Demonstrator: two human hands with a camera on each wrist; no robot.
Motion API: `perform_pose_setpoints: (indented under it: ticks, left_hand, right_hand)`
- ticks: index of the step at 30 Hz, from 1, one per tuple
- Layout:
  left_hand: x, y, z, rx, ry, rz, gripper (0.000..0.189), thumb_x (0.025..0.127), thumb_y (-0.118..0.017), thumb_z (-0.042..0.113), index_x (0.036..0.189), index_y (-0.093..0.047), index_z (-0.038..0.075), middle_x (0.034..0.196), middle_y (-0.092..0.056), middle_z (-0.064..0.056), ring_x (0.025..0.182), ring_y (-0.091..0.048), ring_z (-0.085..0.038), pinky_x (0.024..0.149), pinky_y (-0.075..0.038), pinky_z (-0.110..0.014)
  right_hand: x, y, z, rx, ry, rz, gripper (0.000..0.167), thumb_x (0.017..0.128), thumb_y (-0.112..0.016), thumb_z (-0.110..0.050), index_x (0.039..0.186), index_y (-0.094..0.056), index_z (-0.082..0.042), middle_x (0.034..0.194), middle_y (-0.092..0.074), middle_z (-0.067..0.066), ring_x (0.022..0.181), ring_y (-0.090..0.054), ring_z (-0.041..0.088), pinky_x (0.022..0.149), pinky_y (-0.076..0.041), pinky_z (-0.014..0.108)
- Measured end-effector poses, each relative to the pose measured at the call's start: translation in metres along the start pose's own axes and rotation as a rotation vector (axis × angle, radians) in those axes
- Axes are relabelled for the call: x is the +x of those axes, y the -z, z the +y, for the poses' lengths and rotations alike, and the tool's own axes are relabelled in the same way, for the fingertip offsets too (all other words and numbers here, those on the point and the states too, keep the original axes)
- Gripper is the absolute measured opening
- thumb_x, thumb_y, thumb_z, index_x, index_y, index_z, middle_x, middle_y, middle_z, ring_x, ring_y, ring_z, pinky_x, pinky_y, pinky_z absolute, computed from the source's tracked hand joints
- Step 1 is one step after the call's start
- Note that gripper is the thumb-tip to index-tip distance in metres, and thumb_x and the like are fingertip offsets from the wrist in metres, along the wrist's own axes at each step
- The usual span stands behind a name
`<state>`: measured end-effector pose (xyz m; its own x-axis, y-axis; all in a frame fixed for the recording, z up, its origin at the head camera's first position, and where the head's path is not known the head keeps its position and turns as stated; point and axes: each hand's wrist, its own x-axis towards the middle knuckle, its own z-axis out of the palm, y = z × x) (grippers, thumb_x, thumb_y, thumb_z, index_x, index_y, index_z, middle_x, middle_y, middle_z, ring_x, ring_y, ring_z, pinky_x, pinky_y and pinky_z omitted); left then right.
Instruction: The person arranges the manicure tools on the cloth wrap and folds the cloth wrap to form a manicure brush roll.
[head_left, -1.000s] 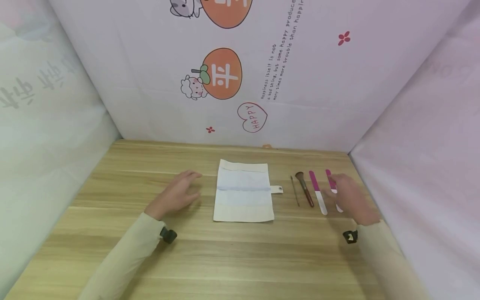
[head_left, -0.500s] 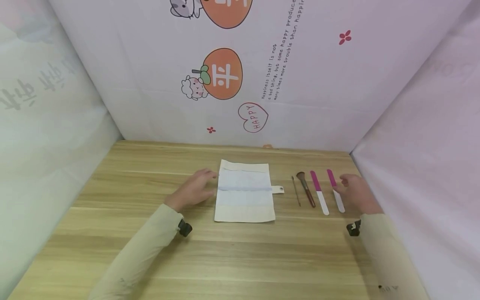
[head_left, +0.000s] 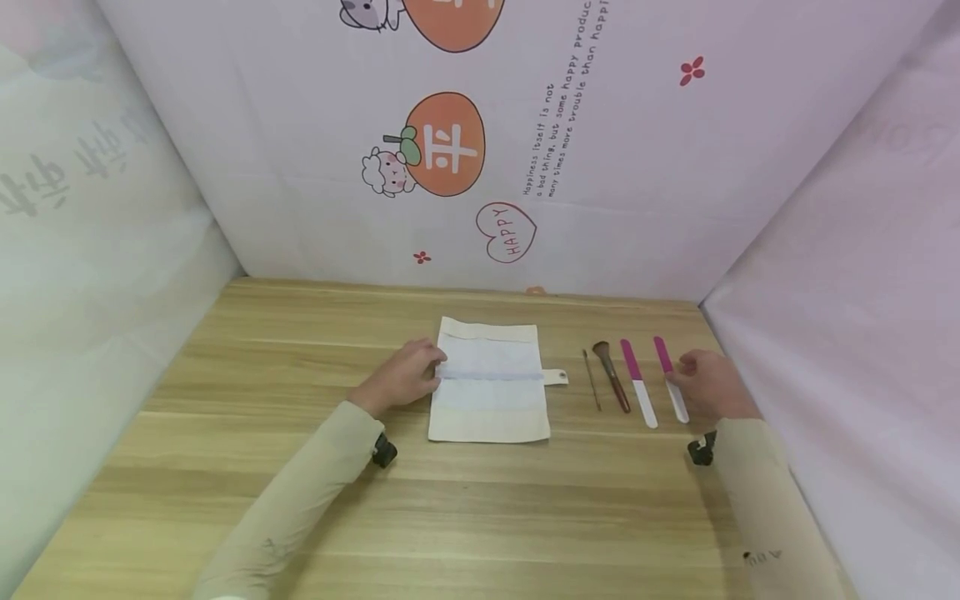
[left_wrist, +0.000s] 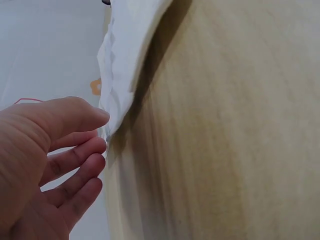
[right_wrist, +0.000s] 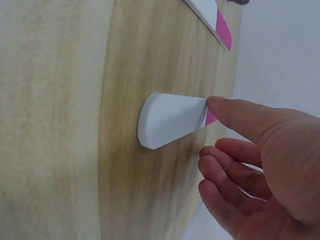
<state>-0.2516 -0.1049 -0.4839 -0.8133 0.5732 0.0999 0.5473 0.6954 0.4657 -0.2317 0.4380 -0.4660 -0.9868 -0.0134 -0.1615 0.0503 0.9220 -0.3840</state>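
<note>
pouch (head_left: pixel 489 417): matt, cloth-like | 2 files (head_left: pixel 638 383): smooth | table (head_left: pixel 480 517): wood-grained

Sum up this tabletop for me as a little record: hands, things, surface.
Left hand: at the left edge of an opened white rectangular case; grip unclear
Right hand: thumb at the rightmost flat pink-and-white strip; grip unclear
Right of case, in order: thin brown stick, dark brush with reddish handle, matching strip, rightmost strip
Surface: light wood-grain tabletop

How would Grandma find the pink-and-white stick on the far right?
On the wooden table, find the open white case. To its right, four slim things lie in a row; the pink-and-white stick is farthest along. Unlike its twin, it has the right hand touching it.
</note>
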Motion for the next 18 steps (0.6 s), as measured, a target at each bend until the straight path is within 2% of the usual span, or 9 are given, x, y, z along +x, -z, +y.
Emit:
perform_pose_setpoints:
  ticks: [10,18]
  left_hand:
    - [0.002,-0.006,-0.001,0.025,0.032,-0.007,0.017,0.095,-0.074,0.005,0.111,-0.075,-0.002,0.106,-0.068,-0.011,0.098,-0.061,-0.025,0.095,-0.054,-0.043]
    - [0.007,-0.009,-0.003,0.031,0.005,0.020,0.006,0.095,-0.074,0.004,0.099,-0.079,0.002,0.096,-0.070,-0.007,0.090,-0.061,-0.020,0.090,-0.055,-0.042]
  right_hand:
    - [0.007,0.004,-0.008,-0.028,0.003,-0.029,0.045,0.101,-0.070,-0.028,0.125,-0.067,0.009,0.127,-0.068,0.034,0.115,-0.065,0.052,0.096,-0.054,0.063]
    - [0.020,0.007,-0.009,-0.052,-0.046,-0.089,0.040,0.100,-0.069,-0.024,0.117,-0.070,0.012,0.121,-0.069,0.036,0.112,-0.065,0.054,0.095,-0.053,0.064]
